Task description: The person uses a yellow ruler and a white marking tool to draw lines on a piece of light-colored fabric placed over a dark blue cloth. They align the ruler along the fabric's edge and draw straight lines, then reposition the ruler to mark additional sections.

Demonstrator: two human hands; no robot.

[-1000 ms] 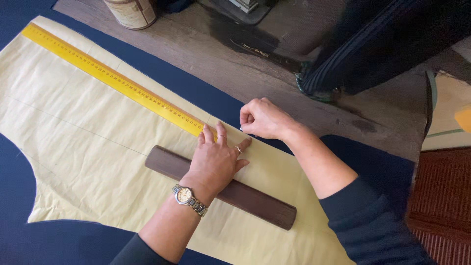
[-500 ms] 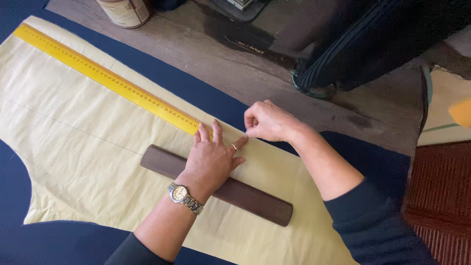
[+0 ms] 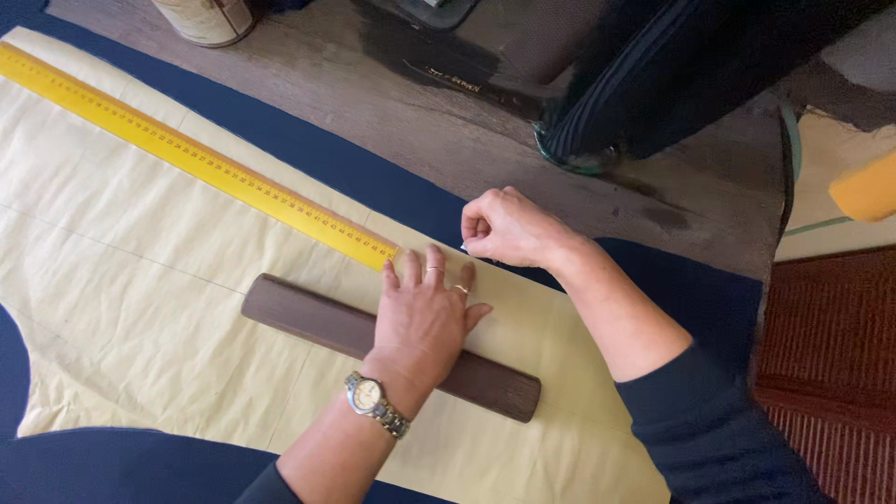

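hands: left [image 3: 425, 322] flat on smooth wooden bar [image 3: 308, 317], right [image 3: 499, 229] fisted over creased paper [image 3: 140, 271].

The middle of the brown wooden bar [image 3: 308, 315] is hidden under the left hand [image 3: 425, 317]. The yellow ruler [image 3: 187, 154] is cut off at the upper left edge. What is pinched in the right hand [image 3: 504, 229] cannot be told.

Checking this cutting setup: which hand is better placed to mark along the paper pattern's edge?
Right. The right hand is closed at the pattern edge; the left hand lies flat across the wooden bar.
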